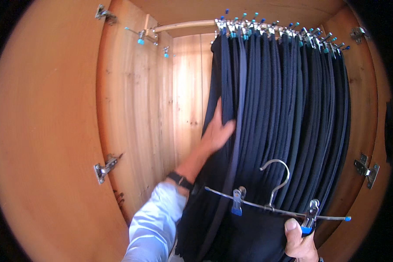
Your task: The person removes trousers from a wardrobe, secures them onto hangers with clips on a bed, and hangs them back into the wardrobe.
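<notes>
My left hand reaches into the wardrobe, its thumb and fingers spread against the leftmost of the hanging dark trousers. In front, my right hand grips the waistband of a black garment just below the right clip. That garment hangs from a metal clip hanger with blue-tipped clips and a bare hook pointing up. The left clip sits on the waistband's other end. Part of my left hand's fingers is hidden among the cloth.
A wooden rail runs across the top, the packed clip hangers crowding its right part. One bare clip hanger hangs at its left end. The open wooden door with metal hinges stands at left; another hinge is at right.
</notes>
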{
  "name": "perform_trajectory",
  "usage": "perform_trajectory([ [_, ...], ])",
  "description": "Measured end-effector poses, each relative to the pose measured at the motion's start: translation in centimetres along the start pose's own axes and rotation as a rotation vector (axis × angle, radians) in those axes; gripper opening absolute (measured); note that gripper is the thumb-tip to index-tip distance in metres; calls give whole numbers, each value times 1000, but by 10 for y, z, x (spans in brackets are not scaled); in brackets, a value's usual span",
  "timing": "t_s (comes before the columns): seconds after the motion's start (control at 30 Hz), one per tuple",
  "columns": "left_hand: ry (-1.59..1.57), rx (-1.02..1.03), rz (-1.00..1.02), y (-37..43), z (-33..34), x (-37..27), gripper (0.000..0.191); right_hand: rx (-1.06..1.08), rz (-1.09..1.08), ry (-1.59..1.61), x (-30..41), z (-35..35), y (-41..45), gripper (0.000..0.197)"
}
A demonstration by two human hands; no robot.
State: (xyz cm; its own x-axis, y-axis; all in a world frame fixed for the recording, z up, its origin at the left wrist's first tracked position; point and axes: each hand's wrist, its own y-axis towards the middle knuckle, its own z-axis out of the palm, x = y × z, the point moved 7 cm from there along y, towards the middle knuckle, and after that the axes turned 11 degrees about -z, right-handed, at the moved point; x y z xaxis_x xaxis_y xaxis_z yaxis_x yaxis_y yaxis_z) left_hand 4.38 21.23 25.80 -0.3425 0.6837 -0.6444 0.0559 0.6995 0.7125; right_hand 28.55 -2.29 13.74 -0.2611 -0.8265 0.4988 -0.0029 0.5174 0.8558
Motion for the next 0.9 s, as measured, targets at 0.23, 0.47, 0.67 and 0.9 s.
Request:
perform_trajectory([
  [0.23, 112, 237, -240, -201, 31, 160, 85, 324, -93, 212, 65, 87, 69, 28],
  [0.47, -589, 278, -744, -368, 48, 260, 76, 74, -385, -20, 117, 157, 215, 42],
  [0.67, -1198, 22, -917, -427, 36, 305, 69, -199, -640, -322, 141, 210, 335, 43],
  [0.9, -1448, -110, -866, -427, 28, 324, 63, -237, -730, -698, 121, 224, 389, 39],
])
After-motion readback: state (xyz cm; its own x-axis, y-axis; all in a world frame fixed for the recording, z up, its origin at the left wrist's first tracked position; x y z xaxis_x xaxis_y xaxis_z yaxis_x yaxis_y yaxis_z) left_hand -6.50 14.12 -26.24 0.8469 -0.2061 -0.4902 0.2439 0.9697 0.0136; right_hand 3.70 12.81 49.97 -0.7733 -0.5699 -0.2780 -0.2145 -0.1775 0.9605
